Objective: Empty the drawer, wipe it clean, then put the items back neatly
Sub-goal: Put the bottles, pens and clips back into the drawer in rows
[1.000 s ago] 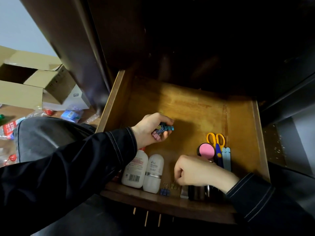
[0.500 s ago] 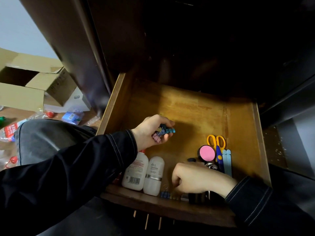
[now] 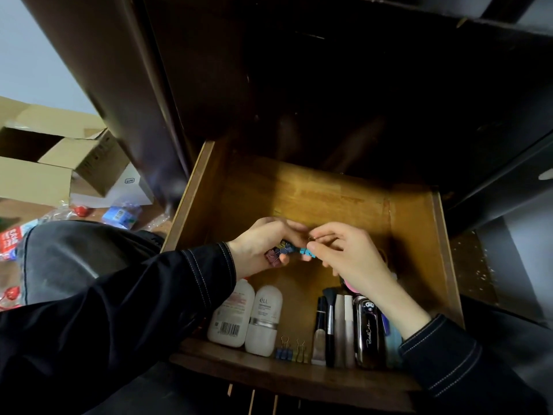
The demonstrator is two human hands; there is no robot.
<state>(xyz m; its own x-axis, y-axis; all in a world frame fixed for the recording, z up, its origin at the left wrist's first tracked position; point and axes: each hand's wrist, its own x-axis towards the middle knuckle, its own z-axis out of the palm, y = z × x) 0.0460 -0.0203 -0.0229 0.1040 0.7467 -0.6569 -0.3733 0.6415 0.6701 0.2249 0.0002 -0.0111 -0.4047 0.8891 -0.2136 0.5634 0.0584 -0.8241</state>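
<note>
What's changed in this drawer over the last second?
The right hand rose from the front of the drawer to meet the left hand, apparently pinching a small clip. The left hand kept gripping its bunch of binder clips; the white bottles stayed put.

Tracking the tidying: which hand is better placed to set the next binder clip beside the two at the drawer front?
Right, probably: the right hand pinches one teal clip; the left hand grips the whole bunch of clips.
</note>
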